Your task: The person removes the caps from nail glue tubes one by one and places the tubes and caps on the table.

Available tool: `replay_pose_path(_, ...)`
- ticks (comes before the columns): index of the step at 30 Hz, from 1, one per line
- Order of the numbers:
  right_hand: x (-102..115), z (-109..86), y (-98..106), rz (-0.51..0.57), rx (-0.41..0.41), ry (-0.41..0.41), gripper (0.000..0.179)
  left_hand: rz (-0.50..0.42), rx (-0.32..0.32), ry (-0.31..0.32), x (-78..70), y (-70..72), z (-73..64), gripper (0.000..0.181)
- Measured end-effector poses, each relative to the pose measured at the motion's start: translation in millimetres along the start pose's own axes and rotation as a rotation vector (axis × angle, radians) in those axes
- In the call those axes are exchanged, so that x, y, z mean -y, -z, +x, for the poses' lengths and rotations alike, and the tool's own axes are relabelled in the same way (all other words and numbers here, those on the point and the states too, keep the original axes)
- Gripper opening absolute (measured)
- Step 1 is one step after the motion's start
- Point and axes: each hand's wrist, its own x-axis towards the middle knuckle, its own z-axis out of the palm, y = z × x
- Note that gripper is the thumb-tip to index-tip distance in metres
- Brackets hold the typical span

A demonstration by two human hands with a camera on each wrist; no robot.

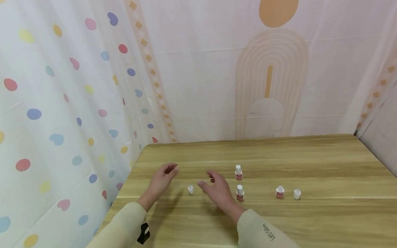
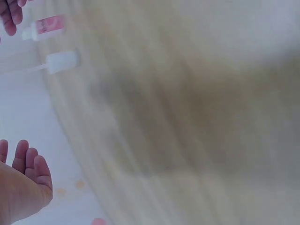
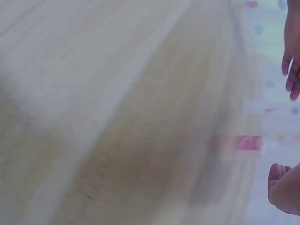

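- We are hovering, left hand (image 1: 160, 182) and right hand (image 1: 219, 189) relaxed, holding nothing.
- A pink-labelled bottle (image 2: 50, 25) is standing near the right hand, a white cap (image 1: 191, 191) between our hands.
- Ideally we are steering clear of its upturned stem (image 2: 38, 68).

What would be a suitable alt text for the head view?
A person's left grip and right grip hover over a wooden table, on either side of a small white cap. To the right stand two capped bottles, an uncapped bottle and another cap; patterned curtains hang behind.
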Motion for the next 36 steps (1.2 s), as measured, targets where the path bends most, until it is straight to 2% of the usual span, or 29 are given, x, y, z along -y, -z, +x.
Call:
replay_pose_path(4,24,3.4,16,0.031,0.036,0.033,0.055,-0.011,-0.014,-0.011,-17.7,1.0,6.7,0.050)
replay_pose_path(9,48,17.9,53,0.003,0.015,0.074,0.041,-0.044,-0.010,-0.041,-45.8,-8.8,15.5,0.050)
replay_pose_path(14,65,34.7,99,-0.042,0.003,0.076,0.038,-0.121,-0.006,-0.074,-77.1,-31.1,25.7,0.042)
replay_pose_path(20,71,46.7,143,-0.038,0.025,0.069,0.037,-0.217,-0.001,-0.079,-102.5,-70.3,36.6,0.038)
replay_pose_path(24,66,51.5,159,-0.118,0.017,0.088,0.035,-0.267,0.018,-0.047,-109.1,-98.0,36.6,0.039)
replay_pose_path(28,56,53.9,168,-0.185,0.033,0.070,0.036,-0.288,0.029,-0.010,-108.1,-121.1,32.2,0.040)
replay_pose_path(32,46,53.4,173,-0.220,0.062,0.030,0.038,-0.283,0.037,0.021,-101.1,-138.0,29.8,0.040)
replay_pose_path(36,35,53.2,172,-0.255,0.065,0.019,0.037,-0.295,0.043,0.047,-91.8,-148.2,30.5,0.039)
